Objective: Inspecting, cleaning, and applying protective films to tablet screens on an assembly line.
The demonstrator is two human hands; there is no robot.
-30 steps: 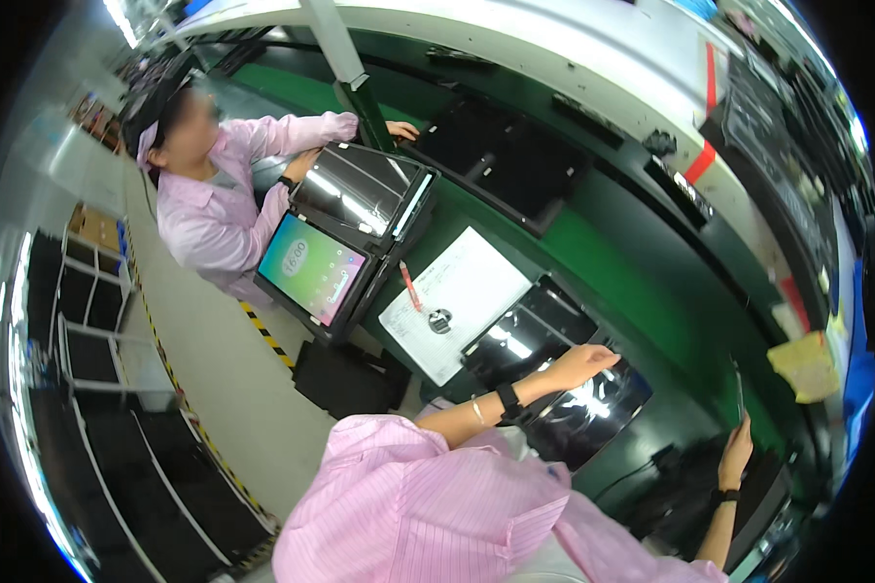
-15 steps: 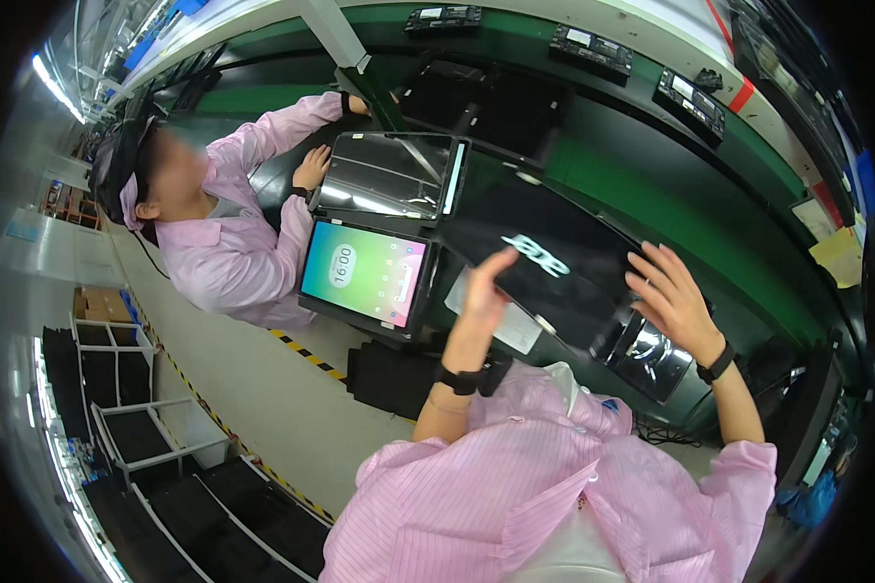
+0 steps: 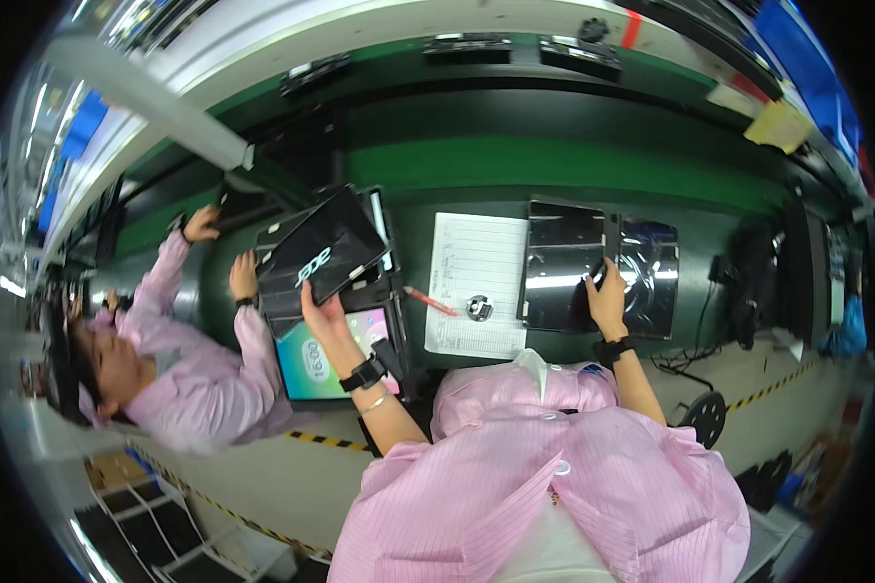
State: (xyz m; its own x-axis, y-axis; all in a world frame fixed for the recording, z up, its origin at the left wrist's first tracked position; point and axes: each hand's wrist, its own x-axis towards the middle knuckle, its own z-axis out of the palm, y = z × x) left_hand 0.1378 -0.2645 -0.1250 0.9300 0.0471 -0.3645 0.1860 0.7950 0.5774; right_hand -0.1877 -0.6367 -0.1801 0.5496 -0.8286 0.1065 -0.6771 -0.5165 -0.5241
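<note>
My left hand grips the near corner of a flat black panel with a pale logo, its fingers closed on the edge. The panel lies tilted over a dark glossy screen and reaches toward a lit tablet-like screen below it. On my right, my right hand is closed on the right edge of a glossy black panel; its fingertips partly hide that edge. Beside it lies another dark panel in shiny clear film.
Between my hands lie a printed sheet, a red pen and a small round black-and-silver thing. A co-worker in pink sits at left, one hand near the screens. Cables hang at right; black devices line the far shelf.
My left hand has carried the logo panel leftward over the co-worker's screens. My right hand has come away from it and taken hold of the glossy panel at right. The view has turned.
</note>
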